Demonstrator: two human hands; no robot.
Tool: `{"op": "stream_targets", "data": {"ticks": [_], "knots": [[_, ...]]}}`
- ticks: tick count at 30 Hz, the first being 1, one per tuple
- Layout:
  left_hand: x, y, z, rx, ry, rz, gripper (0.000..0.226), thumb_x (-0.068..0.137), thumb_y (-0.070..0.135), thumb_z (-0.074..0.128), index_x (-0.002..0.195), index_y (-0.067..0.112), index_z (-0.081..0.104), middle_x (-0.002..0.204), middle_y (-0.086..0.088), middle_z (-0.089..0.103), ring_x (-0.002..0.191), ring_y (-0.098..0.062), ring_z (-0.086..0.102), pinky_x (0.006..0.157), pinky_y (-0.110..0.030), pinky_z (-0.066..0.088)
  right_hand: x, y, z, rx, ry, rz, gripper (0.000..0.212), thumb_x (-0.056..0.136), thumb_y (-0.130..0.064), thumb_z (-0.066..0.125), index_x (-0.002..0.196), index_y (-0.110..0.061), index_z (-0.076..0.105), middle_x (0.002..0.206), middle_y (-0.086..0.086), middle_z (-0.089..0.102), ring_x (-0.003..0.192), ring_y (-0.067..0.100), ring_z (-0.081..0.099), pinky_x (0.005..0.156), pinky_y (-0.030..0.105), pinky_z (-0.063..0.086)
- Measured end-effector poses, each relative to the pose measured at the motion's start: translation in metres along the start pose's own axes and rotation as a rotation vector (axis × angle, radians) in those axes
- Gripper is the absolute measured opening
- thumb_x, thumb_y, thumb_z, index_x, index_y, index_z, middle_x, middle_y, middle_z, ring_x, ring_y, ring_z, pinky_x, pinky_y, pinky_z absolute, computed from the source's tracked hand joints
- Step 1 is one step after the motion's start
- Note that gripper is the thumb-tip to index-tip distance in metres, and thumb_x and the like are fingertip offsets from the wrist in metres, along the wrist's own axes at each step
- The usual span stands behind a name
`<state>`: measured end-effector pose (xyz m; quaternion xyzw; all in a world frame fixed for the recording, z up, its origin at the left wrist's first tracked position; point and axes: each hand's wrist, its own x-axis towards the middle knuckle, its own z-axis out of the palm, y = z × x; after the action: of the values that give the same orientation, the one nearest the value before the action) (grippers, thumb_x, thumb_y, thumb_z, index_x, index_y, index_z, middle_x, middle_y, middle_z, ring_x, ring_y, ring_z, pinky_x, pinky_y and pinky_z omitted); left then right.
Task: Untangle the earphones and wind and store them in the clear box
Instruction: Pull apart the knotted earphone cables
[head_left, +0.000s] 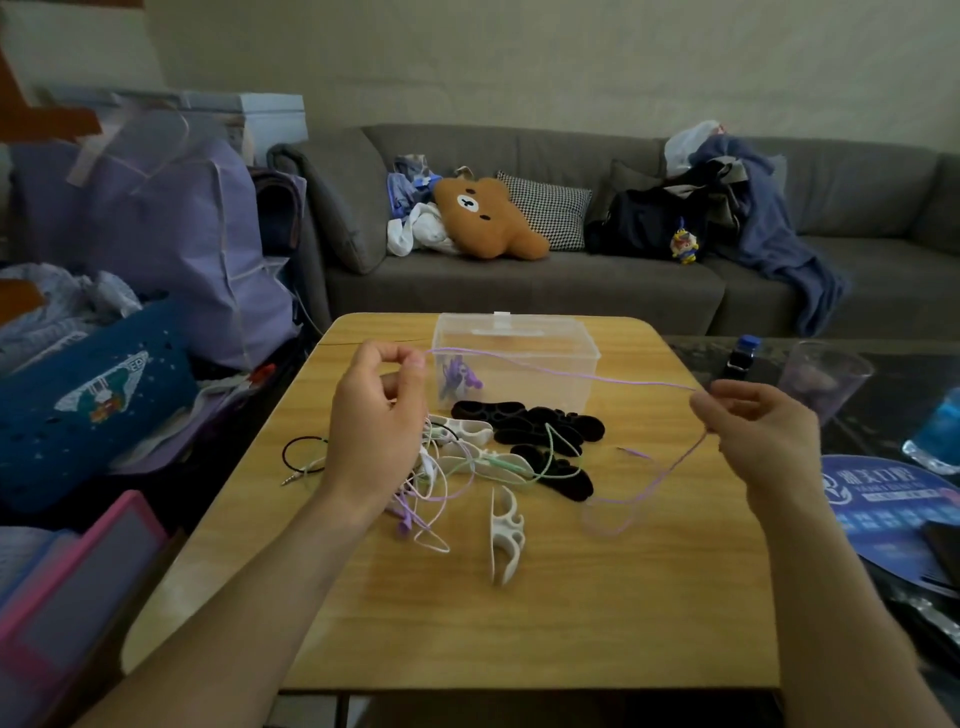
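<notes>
Above the wooden table (597, 597), the thin purple earphone cable (561, 373) runs left-right, pinched by left hand (376, 415) and right hand (763, 431); the clear plastic box (566, 340) sits just behind, nearer the left.

Counted on wooden table (571, 623): one clear box (514, 364); two hands, left hand (374, 421) and right hand (763, 431); one standing white winder (505, 540); one black hair tie (301, 451). Tangled earphone cords uncountable.
</notes>
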<state>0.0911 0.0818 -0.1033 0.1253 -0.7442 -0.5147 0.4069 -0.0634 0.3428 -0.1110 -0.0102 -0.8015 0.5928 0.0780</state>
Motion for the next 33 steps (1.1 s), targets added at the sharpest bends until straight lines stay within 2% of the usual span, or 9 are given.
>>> {"op": "stream_targets", "data": {"ticks": [5,8,10,12,15,18,27,31,33], "knots": [[-0.010,0.008,0.011,-0.045,-0.151,0.040,0.010,0.103,0.021,0.051,0.098,0.016,0.058,0.052,0.006,0.053,0.048,-0.018,0.039,0.042,-0.030,0.031,-0.034,-0.031,0.026,0.022,0.157,-0.388,0.034,0.088,-0.005,0.066,0.116,-0.022,0.060,0.115,0.003,0.060,0.104,0.016,0.059,0.093,0.038,0.054],[-0.016,0.010,0.018,-0.024,-0.303,0.093,0.011,0.101,0.024,0.054,0.099,0.014,0.060,0.058,0.000,0.060,0.049,-0.020,0.048,0.048,-0.028,0.042,-0.068,-0.054,0.048,0.015,-0.302,-0.692,0.017,0.093,-0.025,0.069,0.108,-0.026,0.062,0.104,-0.008,0.067,0.097,0.008,0.065,0.087,0.029,0.054],[-0.019,0.007,0.021,-0.010,-0.377,0.128,0.014,0.102,0.027,0.055,0.100,0.015,0.061,0.066,-0.008,0.065,0.057,-0.028,0.058,0.052,-0.033,0.047,-0.082,-0.060,0.059,0.000,-0.698,-0.584,0.021,0.092,-0.035,0.069,0.111,-0.025,0.065,0.099,-0.007,0.071,0.091,0.007,0.069,0.080,0.027,0.058],[-0.019,0.001,0.022,0.006,-0.412,0.142,0.009,0.101,0.024,0.056,0.098,0.016,0.060,0.071,-0.009,0.069,0.061,-0.030,0.062,0.055,-0.040,0.051,-0.084,-0.059,0.064,-0.100,-0.817,-0.530,0.020,0.090,-0.041,0.070,0.104,-0.027,0.069,0.086,-0.003,0.073,0.072,0.008,0.069,0.065,0.029,0.058],[-0.017,-0.003,0.019,0.153,-0.437,0.202,0.010,0.099,0.029,0.058,0.097,0.020,0.060,0.066,0.005,0.066,0.056,-0.013,0.060,0.056,-0.036,0.052,-0.073,-0.054,0.058,-0.221,-0.763,-0.553,0.018,0.090,-0.041,0.068,0.084,-0.025,0.075,0.061,-0.009,0.066,0.051,0.002,0.054,0.050,0.022,0.044],[-0.012,-0.004,0.013,0.240,-0.480,0.154,0.021,0.093,0.043,0.057,0.094,0.022,0.060,0.063,0.007,0.064,0.056,-0.011,0.060,0.058,-0.032,0.051,-0.060,-0.051,0.048,0.057,-0.579,-0.510,0.018,0.097,-0.028,0.061,0.086,-0.021,0.073,0.050,-0.010,0.055,0.046,0.004,0.044,0.047,0.020,0.036],[-0.001,-0.027,0.003,0.586,-0.607,0.014,0.011,0.101,0.024,0.055,0.103,0.020,0.065,0.095,0.005,0.068,0.086,-0.012,0.063,0.081,-0.033,0.053,-0.032,-0.033,0.034,0.439,0.175,-0.376,0.029,0.104,-0.035,0.052,0.082,-0.022,0.065,0.065,-0.003,0.065,0.056,0.012,0.053,0.054,0.026,0.043],[0.001,-0.028,0.005,0.620,-0.472,0.107,0.011,0.102,0.025,0.052,0.100,0.027,0.062,0.081,0.008,0.067,0.070,-0.012,0.063,0.067,-0.042,0.055,-0.028,-0.025,0.035,0.263,0.214,-0.225,0.013,0.102,-0.029,0.055,0.106,-0.020,0.063,0.099,-0.001,0.068,0.094,0.016,0.066,0.078,0.033,0.053],[0.002,-0.023,0.007,0.583,-0.414,0.160,0.016,0.102,0.024,0.052,0.104,0.029,0.067,0.078,0.012,0.067,0.068,-0.010,0.063,0.064,-0.040,0.055,-0.029,-0.023,0.036,-0.177,0.168,-0.226,0.042,0.095,-0.022,0.064,0.135,-0.018,0.050,0.133,0.008,0.054,0.124,0.029,0.051,0.102,0.047,0.045]]}}
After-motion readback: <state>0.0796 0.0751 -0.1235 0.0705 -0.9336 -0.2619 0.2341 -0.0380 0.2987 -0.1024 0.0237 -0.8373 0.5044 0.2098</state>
